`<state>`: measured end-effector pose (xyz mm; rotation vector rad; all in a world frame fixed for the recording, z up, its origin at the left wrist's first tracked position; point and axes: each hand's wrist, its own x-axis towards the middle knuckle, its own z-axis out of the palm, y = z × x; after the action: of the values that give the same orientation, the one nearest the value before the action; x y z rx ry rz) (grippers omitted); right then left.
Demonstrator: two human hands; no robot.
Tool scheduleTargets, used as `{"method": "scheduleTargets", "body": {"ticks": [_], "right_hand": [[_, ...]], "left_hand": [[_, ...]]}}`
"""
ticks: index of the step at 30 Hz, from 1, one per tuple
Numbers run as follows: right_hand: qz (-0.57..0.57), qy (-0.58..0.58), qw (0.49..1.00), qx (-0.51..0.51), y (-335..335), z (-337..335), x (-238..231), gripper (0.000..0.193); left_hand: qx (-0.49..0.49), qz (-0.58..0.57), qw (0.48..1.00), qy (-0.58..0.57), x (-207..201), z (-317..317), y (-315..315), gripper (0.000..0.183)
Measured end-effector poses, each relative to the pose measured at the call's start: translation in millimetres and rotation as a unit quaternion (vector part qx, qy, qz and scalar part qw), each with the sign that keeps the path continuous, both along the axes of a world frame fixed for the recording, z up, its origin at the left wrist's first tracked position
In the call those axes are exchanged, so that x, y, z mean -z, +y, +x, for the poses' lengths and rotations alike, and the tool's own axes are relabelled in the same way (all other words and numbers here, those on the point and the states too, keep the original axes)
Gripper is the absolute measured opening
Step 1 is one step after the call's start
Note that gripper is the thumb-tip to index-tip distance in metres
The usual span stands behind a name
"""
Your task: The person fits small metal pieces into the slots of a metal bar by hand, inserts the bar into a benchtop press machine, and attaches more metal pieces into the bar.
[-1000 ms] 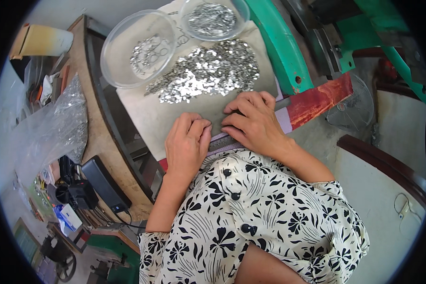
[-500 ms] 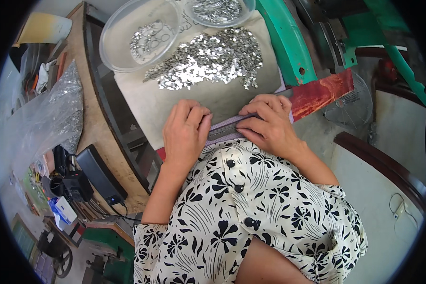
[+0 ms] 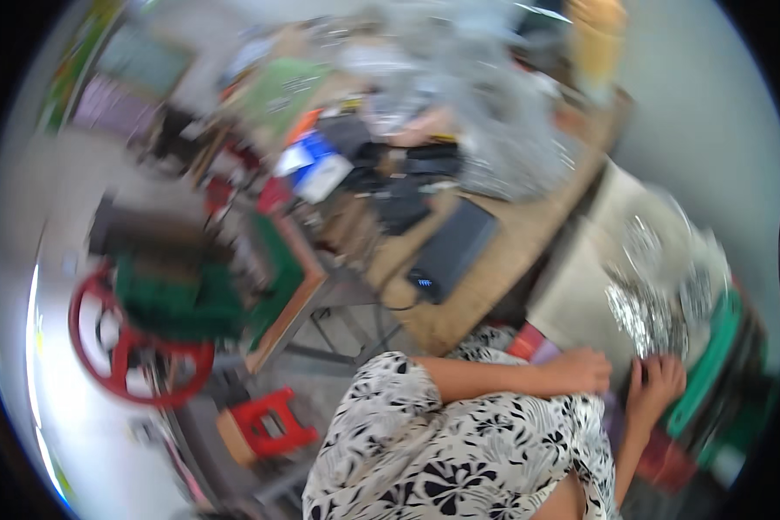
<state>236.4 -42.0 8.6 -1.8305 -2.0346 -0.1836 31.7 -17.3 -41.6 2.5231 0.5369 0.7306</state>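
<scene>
My left hand (image 3: 578, 373) rests at the near edge of a pale cloth-covered work surface (image 3: 572, 290). Its fingers are curled closed, and blur hides whatever is in them. To its right, my right hand (image 3: 658, 386) reaches the near end of a heap of small shiny metal pieces (image 3: 641, 316), thumb and fingers apart. Whether the fingertips touch the pieces is hard to make out. Beyond the heap stands a clear round plastic tub (image 3: 659, 234) with some silvery pieces inside. A second tub (image 3: 704, 273) is partly seen beside it.
A wooden bench (image 3: 503, 251) on the left bears a black box-shaped device (image 3: 452, 250) with a cable and a clear plastic bag (image 3: 520, 147). A green machine with a red handwheel (image 3: 139, 342) and a red stool (image 3: 277, 425) stand farther left. Green metal (image 3: 706, 364) borders the right.
My view has swung left, bringing the bench, handwheel and stool into sight, and the picture is blurred. My right hand has left the lilac cloth edge and moved toward the metal heap.
</scene>
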Motion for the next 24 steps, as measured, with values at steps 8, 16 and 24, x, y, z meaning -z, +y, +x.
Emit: {"method": "scheduleTargets", "body": {"ticks": [8, 16, 24], "right_hand": [[-0.084, -0.021, 0.996, 0.000, 8, -14, -17, 0.017], [-0.077, 0.017, 0.996, -0.031, 0, -2, -15, 0.019], [-0.038, 0.041, 0.998, 0.004, 21, -19, -17, 0.025]], "left_hand": [[0.043, -0.102, 0.994, -0.023, -1, -8, 12, 0.019], [0.054, -0.086, 0.994, -0.037, -6, -1, 10, 0.019], [-0.009, -0.101, 0.991, -0.084, -3, -11, 3, 0.016]]}}
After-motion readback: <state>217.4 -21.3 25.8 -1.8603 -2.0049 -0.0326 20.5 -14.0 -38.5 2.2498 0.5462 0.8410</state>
